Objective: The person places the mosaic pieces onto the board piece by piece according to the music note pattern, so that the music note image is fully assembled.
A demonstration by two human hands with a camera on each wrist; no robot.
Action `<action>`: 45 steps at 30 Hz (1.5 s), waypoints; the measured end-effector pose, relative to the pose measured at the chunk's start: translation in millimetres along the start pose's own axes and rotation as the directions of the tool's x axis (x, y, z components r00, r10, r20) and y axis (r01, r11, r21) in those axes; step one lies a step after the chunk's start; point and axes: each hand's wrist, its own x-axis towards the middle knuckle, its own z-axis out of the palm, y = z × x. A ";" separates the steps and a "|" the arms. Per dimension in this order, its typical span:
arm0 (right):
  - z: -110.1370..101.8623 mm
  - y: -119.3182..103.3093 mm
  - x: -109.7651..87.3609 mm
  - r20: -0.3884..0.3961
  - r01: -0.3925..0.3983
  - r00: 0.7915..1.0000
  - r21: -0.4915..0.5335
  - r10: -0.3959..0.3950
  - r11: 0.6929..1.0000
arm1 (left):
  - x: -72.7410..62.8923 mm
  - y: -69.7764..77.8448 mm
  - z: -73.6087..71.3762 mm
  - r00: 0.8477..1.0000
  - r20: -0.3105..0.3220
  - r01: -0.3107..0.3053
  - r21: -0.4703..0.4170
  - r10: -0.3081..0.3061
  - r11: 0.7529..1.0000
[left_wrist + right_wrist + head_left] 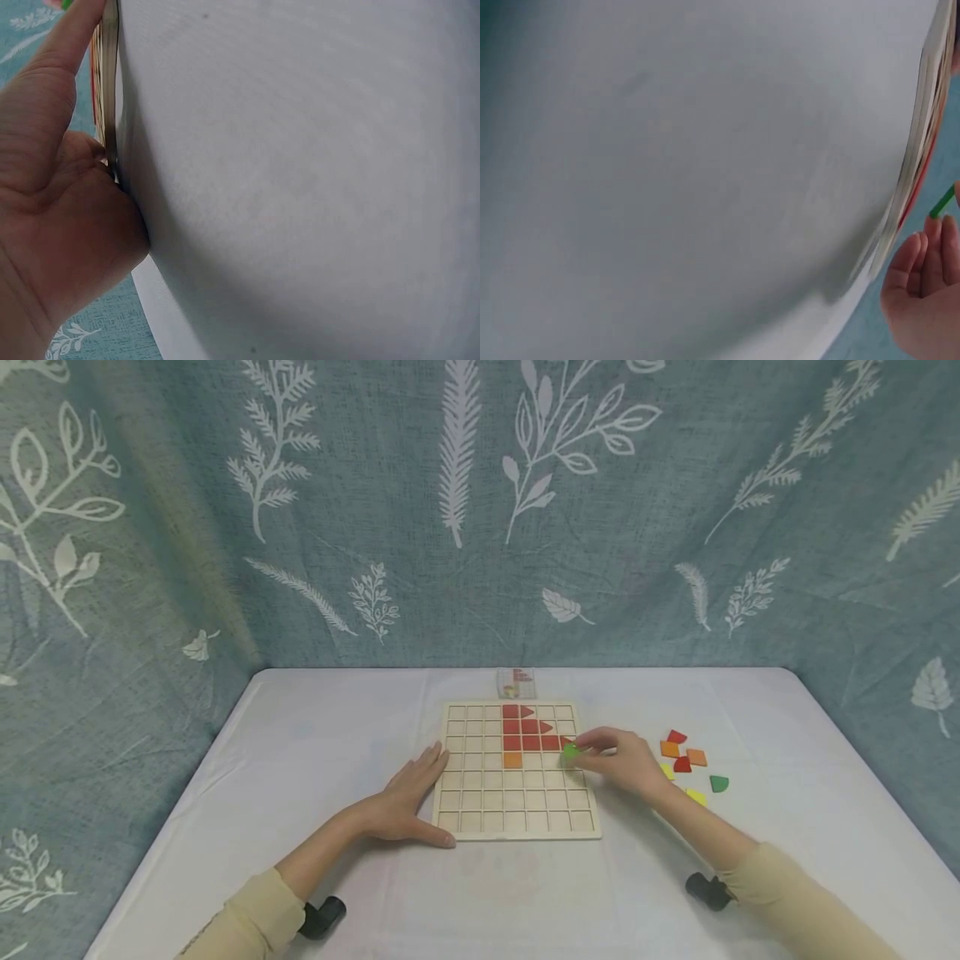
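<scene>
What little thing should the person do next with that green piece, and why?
Probably lower the green piece flat into a cell of the gridded board. The right hand pinches it, tilted, at the board's right side, while red pieces already lie in cells. The left hand at the left edge may help steady things. Which cell, I can't tell.
</scene>
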 end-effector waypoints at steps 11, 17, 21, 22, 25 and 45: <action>34.9 -25.4 2.6 0.144 0.243 0.960 -0.014 -0.238 0.970 | 2.1 -0.4 -0.2 1.000 -0.003 -0.005 0.000 0.005 1.000; 46.5 -32.2 8.2 0.186 0.469 0.872 -0.048 -0.454 0.882 | 1.9 0.3 -0.4 1.000 0.004 -0.009 -0.002 0.009 1.000; 50.9 -36.3 10.2 0.191 0.534 0.837 -0.077 -0.513 0.842 | 0.5 2.4 -1.5 1.000 0.002 -0.009 -0.011 0.009 1.000; 51.8 -36.5 10.6 0.192 0.539 0.834 -0.081 -0.517 0.839 | 0.3 2.6 -1.3 1.000 0.000 -0.011 -0.012 0.011 1.000; 54.2 -35.6 12.1 0.192 0.559 0.821 -0.084 -0.537 0.825 | 0.1 2.5 -0.7 1.000 -0.003 -0.008 -0.008 0.008 1.000; 5.6 3.1 -27.7 0.041 0.070 0.997 -0.032 -0.069 0.997 | -3.6 -4.2 2.4 1.000 0.004 -0.014 0.010 0.014 1.000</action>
